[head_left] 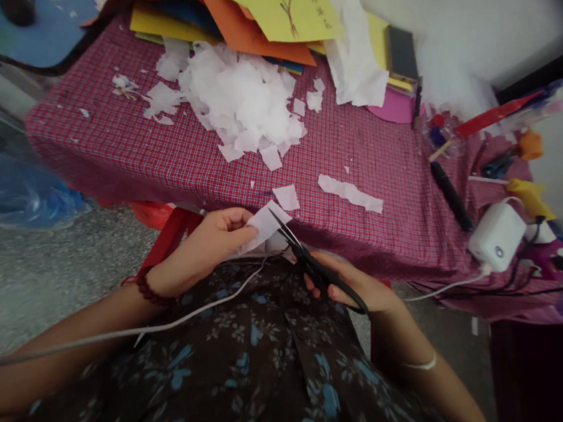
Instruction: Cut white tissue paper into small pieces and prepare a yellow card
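Between the thumb and fingers of my left hand [221, 239] is a strip of thin white paper [265, 223]. My right hand [352, 281] is closed around the black handles of a pair of scissors [311, 258]. Their parted blades lie across the right end of the strip. Just above, a cut square of white paper [287, 197] rests at the table's front edge. A longer ragged strip [351, 192] lies to the right of it. Farther back is a large heap of white paper pieces [244, 94].
A checked red cloth [156, 170] covers the table. Yellow [284, 2] and orange paper sheets are stacked at the back. To the right are a black marker [451, 196] and a white plug adapter [498, 235]. A white cable [211, 304] crosses my lap.
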`<move>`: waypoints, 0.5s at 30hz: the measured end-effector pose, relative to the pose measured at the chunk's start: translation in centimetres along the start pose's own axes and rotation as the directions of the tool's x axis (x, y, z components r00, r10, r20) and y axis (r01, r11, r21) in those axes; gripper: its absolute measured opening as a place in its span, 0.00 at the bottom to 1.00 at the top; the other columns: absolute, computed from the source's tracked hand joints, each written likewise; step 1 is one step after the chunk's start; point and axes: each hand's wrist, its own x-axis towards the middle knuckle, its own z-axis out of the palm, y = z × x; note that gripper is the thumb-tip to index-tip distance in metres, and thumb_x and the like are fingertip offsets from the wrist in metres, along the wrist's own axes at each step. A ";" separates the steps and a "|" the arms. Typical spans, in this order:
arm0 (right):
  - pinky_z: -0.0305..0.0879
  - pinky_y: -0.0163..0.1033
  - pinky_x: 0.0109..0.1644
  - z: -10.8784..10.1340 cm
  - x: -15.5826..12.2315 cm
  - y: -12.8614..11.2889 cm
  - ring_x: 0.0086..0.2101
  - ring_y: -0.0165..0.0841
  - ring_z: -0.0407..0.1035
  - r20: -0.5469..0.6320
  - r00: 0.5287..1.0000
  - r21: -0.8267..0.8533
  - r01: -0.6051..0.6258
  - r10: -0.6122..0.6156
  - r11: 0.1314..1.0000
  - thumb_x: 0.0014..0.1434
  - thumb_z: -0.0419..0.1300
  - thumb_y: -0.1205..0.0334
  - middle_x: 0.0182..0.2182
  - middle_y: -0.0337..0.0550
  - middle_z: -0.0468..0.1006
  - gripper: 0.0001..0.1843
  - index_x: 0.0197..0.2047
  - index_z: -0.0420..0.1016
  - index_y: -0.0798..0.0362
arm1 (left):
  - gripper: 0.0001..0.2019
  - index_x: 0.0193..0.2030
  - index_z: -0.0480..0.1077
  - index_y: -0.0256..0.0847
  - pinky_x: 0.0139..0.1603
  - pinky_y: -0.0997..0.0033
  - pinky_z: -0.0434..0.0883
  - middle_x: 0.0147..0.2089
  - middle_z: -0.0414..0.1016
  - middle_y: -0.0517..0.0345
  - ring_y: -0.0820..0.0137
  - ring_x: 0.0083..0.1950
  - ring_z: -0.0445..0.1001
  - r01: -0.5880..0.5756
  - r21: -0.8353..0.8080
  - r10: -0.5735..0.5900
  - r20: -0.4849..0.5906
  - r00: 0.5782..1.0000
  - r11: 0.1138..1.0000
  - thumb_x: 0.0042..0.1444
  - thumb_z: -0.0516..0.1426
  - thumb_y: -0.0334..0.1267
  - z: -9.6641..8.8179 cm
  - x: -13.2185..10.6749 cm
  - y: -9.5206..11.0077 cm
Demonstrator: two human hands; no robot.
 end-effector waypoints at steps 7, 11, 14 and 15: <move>0.64 0.36 0.34 0.0 0.5 -0.6 0.33 0.32 0.65 0.003 1.000 -0.045 -0.015 0.015 0.999 0.62 0.58 0.36 0.36 0.44 0.69 0.36 0.61 0.64 0.56 | 0.03 0.29 0.73 0.39 0.22 0.78 0.56 0.25 0.69 0.63 0.77 0.24 0.62 0.027 -0.011 -0.026 0.020 0.999 1.000 0.48 0.61 0.35 0.3 -0.2 0.6; 0.63 0.36 0.33 0.2 0.6 -0.8 0.33 0.32 0.65 0.000 1.000 -0.045 -0.027 0.027 0.999 0.62 0.57 0.35 0.35 0.44 0.69 0.37 0.61 0.63 0.56 | 0.04 0.30 0.73 0.38 0.23 0.79 0.58 0.26 0.69 0.63 0.77 0.25 0.63 0.012 -0.036 -0.010 0.055 0.998 0.999 0.48 0.61 0.36 0.3 -0.1 0.3; 0.63 0.36 0.33 0.3 0.8 -1.0 0.32 0.31 0.65 0.006 1.000 -0.035 -0.026 0.026 0.999 0.62 0.57 0.36 0.35 0.43 0.68 0.36 0.61 0.64 0.56 | 0.05 0.30 0.72 0.38 0.24 0.80 0.59 0.26 0.68 0.64 0.78 0.25 0.63 0.007 -0.030 -0.005 0.070 0.998 1.000 0.49 0.61 0.36 0.3 0.0 0.2; 0.63 0.35 0.33 0.3 0.8 -1.1 0.32 0.31 0.65 0.006 1.000 -0.030 -0.024 0.024 0.999 0.62 0.57 0.36 0.34 0.42 0.68 0.36 0.60 0.64 0.57 | 0.05 0.30 0.72 0.37 0.24 0.80 0.59 0.26 0.68 0.64 0.78 0.25 0.63 0.007 -0.029 -0.005 0.074 0.997 1.000 0.49 0.61 0.36 0.3 0.0 0.2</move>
